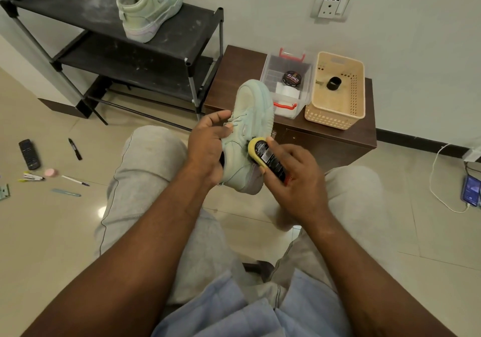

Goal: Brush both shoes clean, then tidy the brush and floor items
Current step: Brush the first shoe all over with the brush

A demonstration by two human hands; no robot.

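The left hand (208, 149) has its fingers curled round the ankle opening of a pale mint-green lace-up sneaker (250, 118). Its thumb is lifted and its fingertips rest by the laces. The right hand (294, 178) grips an oval shoe brush with a glossy black back and yellow rim (268, 159), fingers bent close over it. The dark bristles press against the sneaker's outer side, near the thick grey-edged sole. The sneaker is held in the air above the grey-trousered knees, toe pointing away and up.

Just beyond the toe is a dark brown wooden cabinet (325, 138). It carries a clear plastic box with red clip handles (270, 68) holding a round black polish tin (291, 78), and a beige perforated plastic basket (338, 112) beside it.

The matching mint-green second sneaker (148, 8) stands heel-forward on the dusty top tier of a black metal-framed shoe rack (182, 42).

On the glossy beige tiles to the left lie a black remote control (29, 154), a black marker (75, 149) and a white pen (75, 180), well apart from the legs.
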